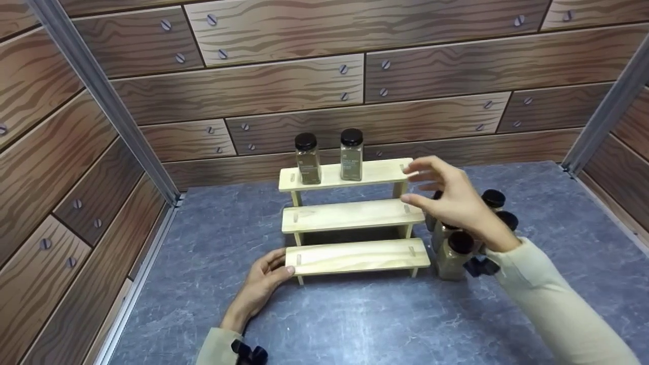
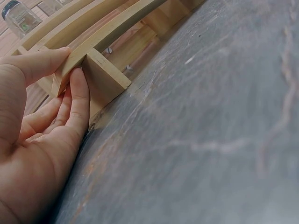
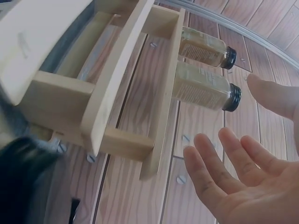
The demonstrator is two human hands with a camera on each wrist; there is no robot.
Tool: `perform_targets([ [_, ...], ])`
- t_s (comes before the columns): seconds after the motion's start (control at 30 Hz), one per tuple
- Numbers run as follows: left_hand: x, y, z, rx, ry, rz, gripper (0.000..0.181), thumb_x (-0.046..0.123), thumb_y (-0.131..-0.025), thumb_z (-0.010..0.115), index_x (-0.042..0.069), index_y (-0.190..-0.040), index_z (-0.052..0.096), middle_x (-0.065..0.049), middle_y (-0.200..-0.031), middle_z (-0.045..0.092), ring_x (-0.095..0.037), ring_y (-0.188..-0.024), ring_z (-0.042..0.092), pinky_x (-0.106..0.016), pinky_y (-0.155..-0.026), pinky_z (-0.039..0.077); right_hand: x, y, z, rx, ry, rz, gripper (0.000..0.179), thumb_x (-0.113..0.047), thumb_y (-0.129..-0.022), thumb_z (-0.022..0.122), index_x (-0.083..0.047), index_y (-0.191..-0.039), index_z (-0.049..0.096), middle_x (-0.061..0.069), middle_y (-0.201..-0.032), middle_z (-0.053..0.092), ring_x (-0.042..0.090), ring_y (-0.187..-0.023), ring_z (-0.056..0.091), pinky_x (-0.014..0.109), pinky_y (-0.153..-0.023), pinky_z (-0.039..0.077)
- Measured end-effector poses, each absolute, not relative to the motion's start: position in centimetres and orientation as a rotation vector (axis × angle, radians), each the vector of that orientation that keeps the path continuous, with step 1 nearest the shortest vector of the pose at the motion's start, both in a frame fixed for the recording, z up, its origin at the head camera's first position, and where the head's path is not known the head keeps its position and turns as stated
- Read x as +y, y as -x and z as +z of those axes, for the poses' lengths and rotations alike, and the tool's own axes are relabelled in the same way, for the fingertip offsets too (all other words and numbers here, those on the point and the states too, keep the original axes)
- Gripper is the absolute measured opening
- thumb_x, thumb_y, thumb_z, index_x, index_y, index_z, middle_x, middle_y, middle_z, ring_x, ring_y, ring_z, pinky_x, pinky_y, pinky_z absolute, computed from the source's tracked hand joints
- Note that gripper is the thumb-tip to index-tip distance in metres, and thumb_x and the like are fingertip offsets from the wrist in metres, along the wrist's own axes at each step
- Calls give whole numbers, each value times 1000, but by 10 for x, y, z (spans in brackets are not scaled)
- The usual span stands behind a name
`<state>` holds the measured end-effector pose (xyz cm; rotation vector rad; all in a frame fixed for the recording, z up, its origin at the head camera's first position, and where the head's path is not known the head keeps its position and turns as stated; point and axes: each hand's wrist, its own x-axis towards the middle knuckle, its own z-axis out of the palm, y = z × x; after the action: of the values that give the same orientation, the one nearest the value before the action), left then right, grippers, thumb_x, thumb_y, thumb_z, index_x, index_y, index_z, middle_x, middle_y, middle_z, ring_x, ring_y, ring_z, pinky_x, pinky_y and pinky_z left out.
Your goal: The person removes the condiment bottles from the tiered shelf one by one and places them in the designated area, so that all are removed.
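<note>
A three-step wooden rack (image 1: 355,215) stands on the dark marbled table. Two spice jars with black caps, a left one (image 1: 308,159) and a right one (image 1: 351,156), stand upright on its top step. My left hand (image 1: 263,279) pinches the left end of the lowest step, thumb on top and fingers beneath, as the left wrist view (image 2: 51,102) also shows. My right hand (image 1: 446,195) is held by the right end of the upper steps, fingers spread and nothing between them. In the right wrist view that hand's fingers (image 3: 205,172) are apart from both jars.
Several more black-capped jars (image 1: 453,258) stand close together on the table right of the rack, partly hidden behind my right hand and forearm. Wood-patterned walls (image 1: 284,81) with metal corner posts (image 1: 114,106) enclose the table at the back and sides.
</note>
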<state>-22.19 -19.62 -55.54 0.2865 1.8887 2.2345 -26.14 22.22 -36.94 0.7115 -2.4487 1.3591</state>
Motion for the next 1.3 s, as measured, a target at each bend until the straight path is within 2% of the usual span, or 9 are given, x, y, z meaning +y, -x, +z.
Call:
perform_targets([
  [0.2, -196, 223, -557, 1879, -262, 2249, 70, 1, -97, 71, -17, -155, 36, -32, -147, 54, -21, -120, 66, -32, -106, 59, 202, 277, -365, -2429, -740, 1444, 60, -7, -84, 91, 0, -136, 61, 16, -135, 68, 41, -121, 70, 50, -100, 62],
  [0.33, -196, 223, -557, 1880, -255, 2257, 70, 1, -97, 72, -17, -155, 37, -31, -147, 54, -22, -119, 66, -31, -106, 59, 191, 288, -365, -2427, -756, 1464, 60, -8, -85, 91, 0, -137, 61, 17, -137, 67, 44, -123, 69, 54, -100, 62],
  [0.57, -195, 223, -557, 1891, -254, 2246, 71, 2, -97, 71, -18, -155, 35, -35, -149, 51, -21, -119, 66, -31, -107, 58, 176, 306, -366, -2412, -705, 1506, 58, -7, -86, 89, 0, -136, 60, 18, -134, 67, 43, -121, 69, 54, -100, 62],
  [0.8, -197, 222, -556, 1893, -262, 2246, 71, 3, -98, 71, -19, -155, 34, -36, -150, 49, -21, -120, 66, -30, -106, 58, 159, 325, -368, -2370, -623, 1608, 62, -5, -84, 90, 2, -137, 57, 19, -134, 65, 41, -118, 70, 34, -95, 65],
  [0.87, -197, 222, -556, 1887, -268, 2244, 71, 3, -98, 71, -18, -155, 34, -36, -150, 50, -21, -120, 66, -30, -106, 58, 155, 329, -368, -2368, -604, 1631, 65, -6, -84, 90, 2, -139, 56, 19, -135, 64, 41, -118, 70, 32, -94, 65],
  [1.17, -197, 223, -557, 1882, -258, 2239, 71, 1, -97, 71, -18, -155, 34, -34, -149, 52, -21, -120, 66, -31, -106, 58, 138, 341, -367, -2371, -579, 1644, 70, -14, -82, 94, -1, -140, 58, 16, -135, 66, 37, -115, 72, 34, -89, 66],
  [1.3, -196, 223, -556, 1880, -262, 2240, 72, 1, -98, 71, -18, -156, 34, -35, -150, 51, -22, -121, 66, -31, -107, 58, 131, 344, -369, -2350, -607, 1612, 70, -12, -81, 94, -1, -140, 59, 17, -134, 68, 35, -116, 71, 45, -99, 63],
])
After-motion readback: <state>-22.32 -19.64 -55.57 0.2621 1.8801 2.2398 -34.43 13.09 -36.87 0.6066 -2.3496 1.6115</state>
